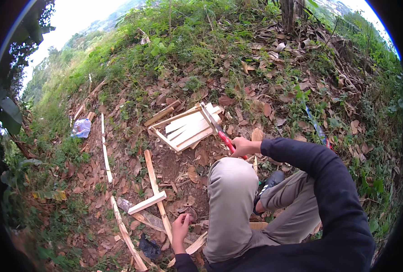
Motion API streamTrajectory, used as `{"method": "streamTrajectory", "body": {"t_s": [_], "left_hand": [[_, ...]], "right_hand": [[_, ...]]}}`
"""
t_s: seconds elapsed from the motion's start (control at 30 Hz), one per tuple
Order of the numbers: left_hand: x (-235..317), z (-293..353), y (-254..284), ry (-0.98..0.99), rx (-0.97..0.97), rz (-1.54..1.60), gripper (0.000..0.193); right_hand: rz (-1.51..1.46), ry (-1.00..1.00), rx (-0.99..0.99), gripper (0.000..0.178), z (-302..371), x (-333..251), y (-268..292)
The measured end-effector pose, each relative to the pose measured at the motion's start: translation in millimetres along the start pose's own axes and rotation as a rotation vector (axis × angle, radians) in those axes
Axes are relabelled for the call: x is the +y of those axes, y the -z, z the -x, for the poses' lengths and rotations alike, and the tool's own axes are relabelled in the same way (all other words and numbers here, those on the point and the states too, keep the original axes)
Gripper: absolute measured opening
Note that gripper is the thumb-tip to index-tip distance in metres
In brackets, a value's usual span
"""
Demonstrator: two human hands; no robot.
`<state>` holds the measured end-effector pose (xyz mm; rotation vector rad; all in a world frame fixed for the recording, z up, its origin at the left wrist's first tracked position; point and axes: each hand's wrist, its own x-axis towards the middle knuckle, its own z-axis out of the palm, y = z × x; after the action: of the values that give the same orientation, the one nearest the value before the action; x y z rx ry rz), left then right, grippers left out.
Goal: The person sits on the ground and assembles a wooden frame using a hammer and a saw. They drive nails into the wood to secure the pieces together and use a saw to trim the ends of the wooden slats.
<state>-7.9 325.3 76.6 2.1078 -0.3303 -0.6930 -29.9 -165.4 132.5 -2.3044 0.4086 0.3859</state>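
The right hand (pixel 246 147) has its fingers closed around the handle of the red-handled tool (pixel 226 139), and its long blade goes away from these fingers, over the near right side of the wooden frame (pixel 164 138). The frame lies on the ground, ahead and to the left of the right fingers. The left hand (pixel 180 229) is low, with fingers half bent; whether they pinch something small, I cannot tell.

About the progress, I would judge that the work is partly done: several pale slats (pixel 190 127) lie close together within the frame or over it, but unevenly, and a strip at its left part is uncovered. Whether anything is fastened does not show. Some wood seems left over — just beyond the left fingers, a short block (pixel 147 202) rests across a long stick (pixel 152 174).

For moving, the room is unequal. The knee (pixel 233 179) is just beside the right fingers and limits them on the near side. Between the left fingers and the frame's near corner there is mostly leafy soil — a freer way — while the log (pixel 154 221) crowds their left side.
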Motion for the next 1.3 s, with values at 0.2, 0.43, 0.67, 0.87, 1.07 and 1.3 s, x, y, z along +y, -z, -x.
{"method": "streamTrajectory", "body": {"t_s": [0.2,0.43,0.67,0.87,1.07,1.3], "left_hand": [[36,13,15,0.012,0.066,0.011,0.026],[68,51,23,0.027,0.183,-0.05,0.029],[-55,66,24,0.237,0.086,-0.135,0.04],[-82,86,6,0.109,-0.008,-0.231,0.04],[-75,78,-13,-0.025,0.001,-0.119,0.036],[13,-3,26,-0.288,-0.003,-0.09,0.028]], "right_hand": [[-0.039,0.063,-0.127,0.036,1,8,34],[-0.071,0.061,-0.116,0.034,-13,20,13],[-0.108,0.067,-0.138,0.035,-3,7,30],[-0.127,0.02,-0.091,0.036,-4,-4,35],[-0.113,-0.138,0.005,0.041,4,1,44],[-0.224,-0.329,0.151,0.021,2,-4,44]]}}
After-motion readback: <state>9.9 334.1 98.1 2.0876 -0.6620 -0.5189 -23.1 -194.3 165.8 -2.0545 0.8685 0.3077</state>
